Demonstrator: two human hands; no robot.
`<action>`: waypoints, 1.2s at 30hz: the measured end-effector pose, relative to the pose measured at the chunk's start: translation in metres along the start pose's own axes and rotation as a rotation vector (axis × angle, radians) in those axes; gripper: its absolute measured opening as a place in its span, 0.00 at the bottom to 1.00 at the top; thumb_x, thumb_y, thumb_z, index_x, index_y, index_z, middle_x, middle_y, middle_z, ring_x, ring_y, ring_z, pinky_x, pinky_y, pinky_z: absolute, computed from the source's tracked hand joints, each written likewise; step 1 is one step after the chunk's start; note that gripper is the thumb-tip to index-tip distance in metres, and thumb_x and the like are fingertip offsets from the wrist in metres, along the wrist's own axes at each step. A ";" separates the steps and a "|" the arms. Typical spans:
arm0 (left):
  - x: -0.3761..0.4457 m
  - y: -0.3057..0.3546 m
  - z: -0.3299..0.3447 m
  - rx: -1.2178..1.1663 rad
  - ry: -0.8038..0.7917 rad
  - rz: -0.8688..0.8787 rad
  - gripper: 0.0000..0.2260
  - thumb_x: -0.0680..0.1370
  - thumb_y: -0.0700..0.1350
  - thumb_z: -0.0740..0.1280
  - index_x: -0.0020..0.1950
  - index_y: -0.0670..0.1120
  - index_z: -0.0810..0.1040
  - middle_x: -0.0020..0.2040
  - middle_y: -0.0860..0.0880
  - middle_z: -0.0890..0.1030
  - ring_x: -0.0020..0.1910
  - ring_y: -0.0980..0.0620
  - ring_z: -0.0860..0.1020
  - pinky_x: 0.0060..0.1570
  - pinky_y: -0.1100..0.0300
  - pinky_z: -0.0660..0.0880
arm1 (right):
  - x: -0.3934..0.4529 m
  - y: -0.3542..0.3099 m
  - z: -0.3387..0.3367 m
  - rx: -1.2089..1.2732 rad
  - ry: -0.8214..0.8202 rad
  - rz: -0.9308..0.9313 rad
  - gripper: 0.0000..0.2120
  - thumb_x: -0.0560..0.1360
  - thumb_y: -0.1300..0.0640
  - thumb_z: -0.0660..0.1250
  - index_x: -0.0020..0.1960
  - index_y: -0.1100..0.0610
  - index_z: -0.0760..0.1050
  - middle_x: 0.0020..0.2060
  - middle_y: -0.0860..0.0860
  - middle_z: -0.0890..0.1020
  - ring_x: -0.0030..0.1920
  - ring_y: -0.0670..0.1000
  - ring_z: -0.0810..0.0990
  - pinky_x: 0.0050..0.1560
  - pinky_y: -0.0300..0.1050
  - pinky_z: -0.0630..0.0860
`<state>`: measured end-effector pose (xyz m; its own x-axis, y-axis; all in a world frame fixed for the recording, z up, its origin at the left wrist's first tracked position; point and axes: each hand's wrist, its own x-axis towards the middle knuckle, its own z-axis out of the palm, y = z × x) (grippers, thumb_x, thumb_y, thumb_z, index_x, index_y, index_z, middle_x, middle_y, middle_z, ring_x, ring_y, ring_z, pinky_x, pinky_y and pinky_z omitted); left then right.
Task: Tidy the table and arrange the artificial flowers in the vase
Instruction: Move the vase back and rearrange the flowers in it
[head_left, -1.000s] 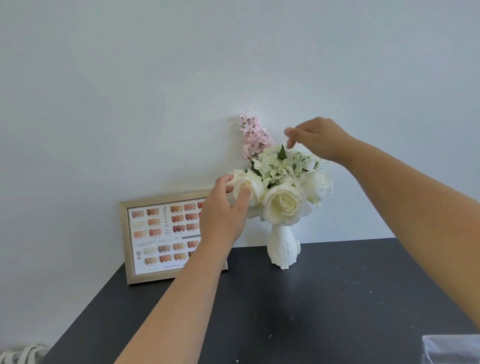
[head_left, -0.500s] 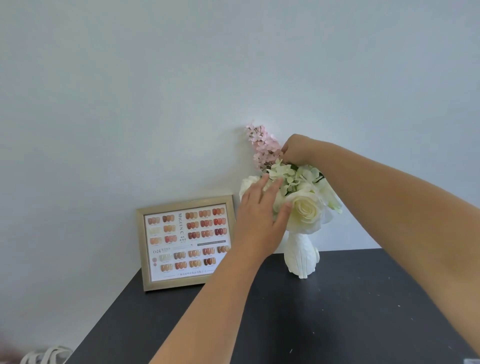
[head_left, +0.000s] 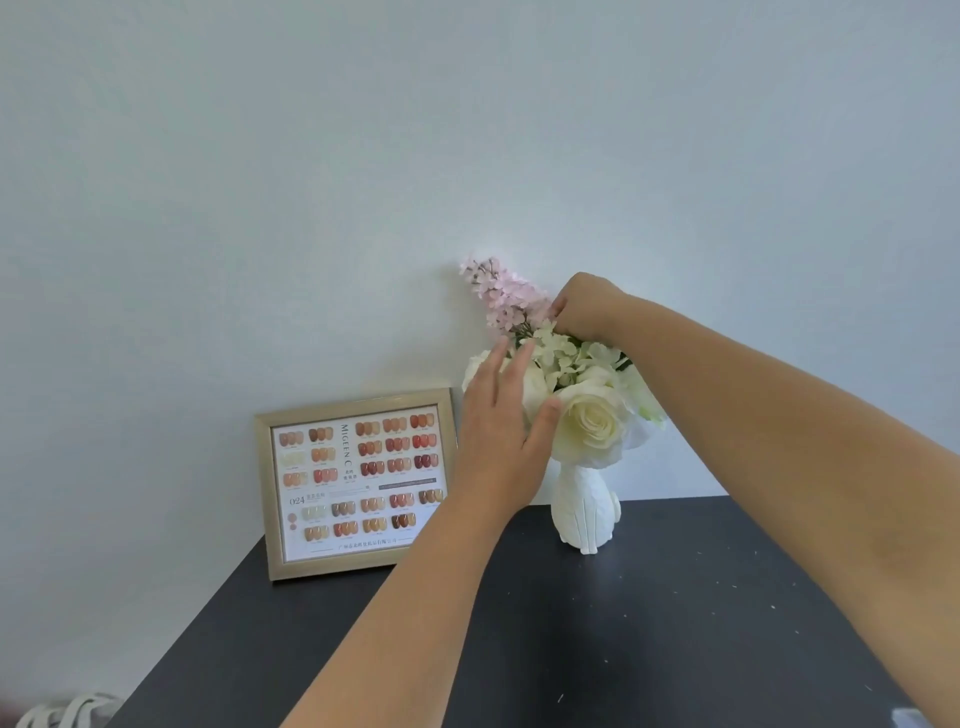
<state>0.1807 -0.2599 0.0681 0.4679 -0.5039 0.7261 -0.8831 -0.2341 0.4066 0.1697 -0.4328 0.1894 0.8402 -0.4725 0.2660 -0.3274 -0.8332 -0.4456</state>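
On the dark bench (head_left: 649, 649) | white vase (head_left: 584, 512) upright | left hand (head_left: 501, 436) flat, released, against white roses (head_left: 589, 423) | right hand (head_left: 584, 306) pinching pink sprig (head_left: 506, 296)

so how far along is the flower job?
Mostly done: the white roses and pink sprig already stand in the white vase, upright on the black table beside the framed chart. In hand: the left hand steadies the bouquet's side, fingers spread, while the right hand pinches at the top by the pink sprig. Left: final fluffing and letting go.
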 end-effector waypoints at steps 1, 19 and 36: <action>0.000 -0.002 -0.002 -0.064 0.011 -0.015 0.26 0.81 0.61 0.53 0.78 0.58 0.55 0.80 0.54 0.53 0.78 0.55 0.50 0.74 0.53 0.49 | -0.004 0.006 -0.006 0.119 0.001 -0.004 0.09 0.74 0.59 0.68 0.39 0.64 0.80 0.27 0.51 0.72 0.27 0.50 0.67 0.30 0.40 0.65; 0.016 -0.011 0.005 -0.407 0.072 -0.311 0.26 0.84 0.58 0.49 0.79 0.48 0.55 0.80 0.50 0.57 0.78 0.53 0.53 0.76 0.48 0.51 | -0.074 0.093 0.025 0.817 0.175 0.081 0.19 0.80 0.41 0.52 0.57 0.47 0.78 0.57 0.48 0.81 0.57 0.52 0.79 0.56 0.45 0.73; -0.083 -0.036 0.082 -0.895 -0.160 -1.070 0.28 0.81 0.63 0.53 0.78 0.52 0.61 0.78 0.50 0.63 0.75 0.49 0.63 0.73 0.47 0.56 | -0.143 0.109 0.147 1.036 -0.090 0.652 0.30 0.79 0.37 0.48 0.77 0.49 0.59 0.77 0.51 0.59 0.76 0.55 0.58 0.75 0.55 0.53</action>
<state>0.1711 -0.2778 -0.0517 0.8282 -0.5231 -0.2012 0.2428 0.0114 0.9700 0.0772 -0.4138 -0.0228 0.6883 -0.6594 -0.3025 -0.2340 0.1929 -0.9529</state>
